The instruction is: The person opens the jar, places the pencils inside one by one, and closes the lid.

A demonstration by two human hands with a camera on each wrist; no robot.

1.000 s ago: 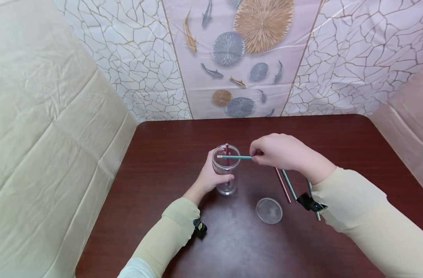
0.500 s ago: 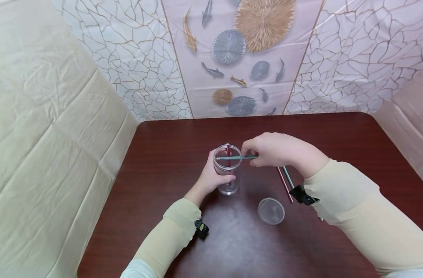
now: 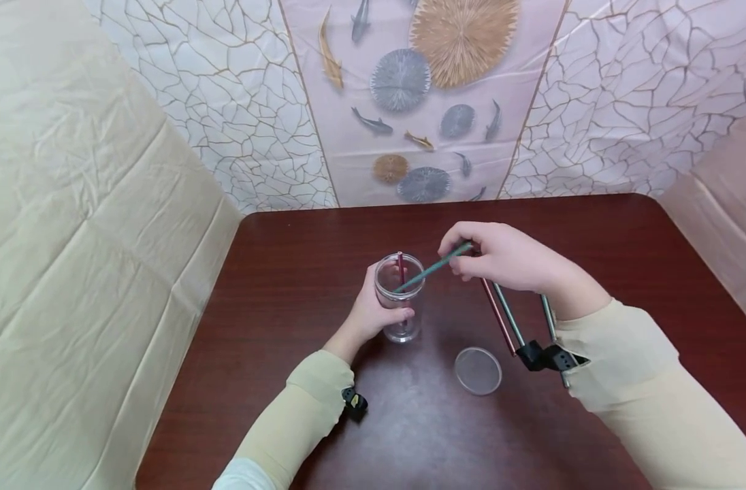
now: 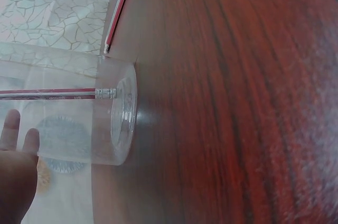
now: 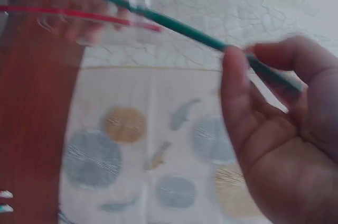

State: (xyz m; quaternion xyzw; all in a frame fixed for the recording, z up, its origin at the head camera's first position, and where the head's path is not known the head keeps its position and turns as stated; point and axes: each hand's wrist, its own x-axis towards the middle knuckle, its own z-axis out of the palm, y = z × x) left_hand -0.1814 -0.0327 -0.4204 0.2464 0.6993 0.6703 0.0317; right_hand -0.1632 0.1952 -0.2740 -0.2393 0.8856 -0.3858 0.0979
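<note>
One teal pencil (image 3: 433, 267), level over the clear jar (image 3: 412, 299) half a second ago, now slants down into its mouth, so insertion seems to be starting. The right grip (image 3: 510, 257) pinches it; the left grip (image 3: 370, 306) curls round the jar. Unlike the head view, the left wrist clearly shows the metal-banded end of a red pencil (image 4: 58, 94) near the jar's base.

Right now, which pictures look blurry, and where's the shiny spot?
Right wrist: the right hand and green pencil look soft, and the upper right corner is washed out; head: sharper, with a whitish shine on the table; left wrist: hazy through the clear jar, but the red pencil inside shows fairly well.
</note>
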